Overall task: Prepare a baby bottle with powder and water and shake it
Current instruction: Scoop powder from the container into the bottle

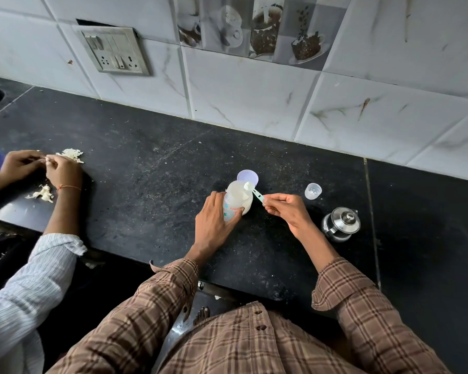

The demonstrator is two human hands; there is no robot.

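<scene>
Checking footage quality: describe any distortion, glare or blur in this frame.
Head view: wide-angle bending bows the wall tiles and counter edge; soft highlight on the steel pot; bottle and scoop reasonably sharp.
</scene>
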